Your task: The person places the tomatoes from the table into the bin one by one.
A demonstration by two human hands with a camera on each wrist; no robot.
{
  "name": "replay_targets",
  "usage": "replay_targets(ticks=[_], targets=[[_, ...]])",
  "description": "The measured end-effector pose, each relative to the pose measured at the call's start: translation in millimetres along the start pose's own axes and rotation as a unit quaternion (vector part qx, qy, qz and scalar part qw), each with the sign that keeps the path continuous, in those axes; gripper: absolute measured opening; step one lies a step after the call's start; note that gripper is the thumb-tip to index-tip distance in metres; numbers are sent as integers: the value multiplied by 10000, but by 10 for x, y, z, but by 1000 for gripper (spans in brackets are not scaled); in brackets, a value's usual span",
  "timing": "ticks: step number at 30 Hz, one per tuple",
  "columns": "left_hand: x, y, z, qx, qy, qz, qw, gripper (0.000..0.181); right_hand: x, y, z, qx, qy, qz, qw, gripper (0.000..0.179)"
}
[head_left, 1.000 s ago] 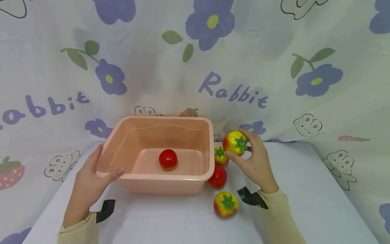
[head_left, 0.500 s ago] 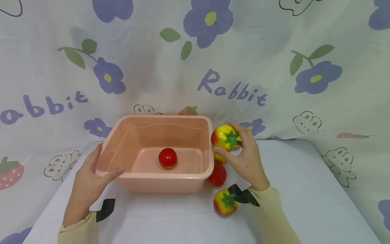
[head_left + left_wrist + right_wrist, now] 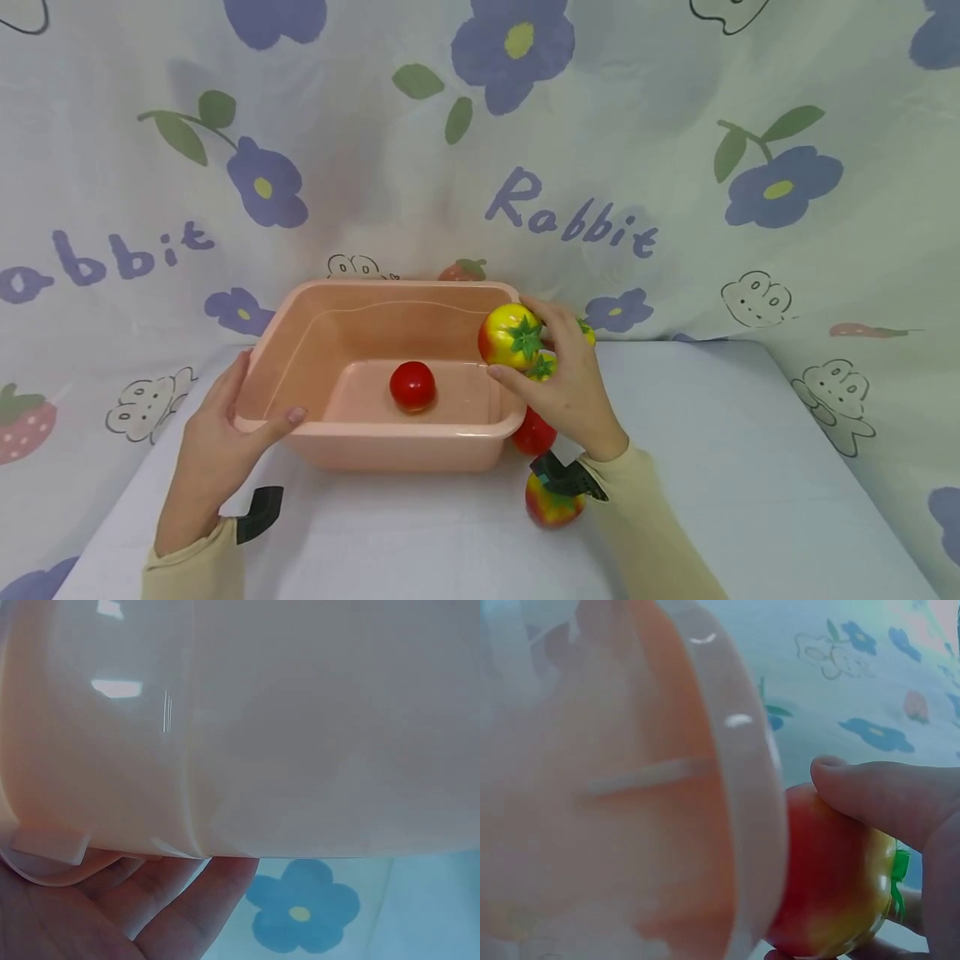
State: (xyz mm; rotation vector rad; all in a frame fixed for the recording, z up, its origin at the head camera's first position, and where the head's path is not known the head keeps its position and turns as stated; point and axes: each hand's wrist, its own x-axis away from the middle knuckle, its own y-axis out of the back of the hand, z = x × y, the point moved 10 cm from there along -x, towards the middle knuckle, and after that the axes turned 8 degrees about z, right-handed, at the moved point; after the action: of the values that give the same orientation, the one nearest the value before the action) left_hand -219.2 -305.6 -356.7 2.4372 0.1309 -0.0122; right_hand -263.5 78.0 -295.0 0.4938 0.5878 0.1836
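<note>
My left hand (image 3: 217,450) grips the left end of a pink plastic tub (image 3: 390,450), thumb over the rim; in the left wrist view its fingers (image 3: 199,907) lie against the tub's outside. A glossy red tomato (image 3: 412,386) sits on the tub's floor. In my right hand (image 3: 573,392) is a yellow-and-red tomato (image 3: 502,337) with a green leafy top, pinched between thumb and fingers. It overlaps the tub's right rim in the head view. From the right wrist, the tub's rim (image 3: 750,765) partly covers the held tomato (image 3: 832,885).
Right of the tub, partly behind my right hand, are two more yellow tomatoes with green tops, one nearer (image 3: 543,365) and one farther back (image 3: 588,332). A red tomato (image 3: 534,435) touches or nearly touches the tub; another yellow-red one (image 3: 553,507) lies in front. A patterned curtain (image 3: 675,167) hangs behind.
My right hand has carried the yellow-and-red tomato leftward, from right of the tub to its right rim. A yellow tomato farther back has come into view behind that hand. The left hand keeps its grip.
</note>
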Motion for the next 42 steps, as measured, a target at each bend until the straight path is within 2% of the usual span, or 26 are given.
replay_targets(ticks=[14,20,25,34,37,42], targets=[[-17,-8,-7,-35,45,5,10000,107,-119,-382,39,-51,26,710,9975,77],[-9,-7,-22,3,-37,13,10000,105,-130,-454,33,220,-51,788,9966,78],[-11,0,-27,-54,-79,13,10000,105,-141,-481,37,240,-56,862,9960,77],[2,-11,-4,-59,31,56,10000,106,-99,-454,0,56,-165,880,9960,73],[8,-14,0,-32,39,48,10000,107,-91,-383,-32,12,-78,721,9974,69],[-3,-8,-13,-28,-16,4,10000,107,-79,-206,-143,234,195,401,9987,66]])
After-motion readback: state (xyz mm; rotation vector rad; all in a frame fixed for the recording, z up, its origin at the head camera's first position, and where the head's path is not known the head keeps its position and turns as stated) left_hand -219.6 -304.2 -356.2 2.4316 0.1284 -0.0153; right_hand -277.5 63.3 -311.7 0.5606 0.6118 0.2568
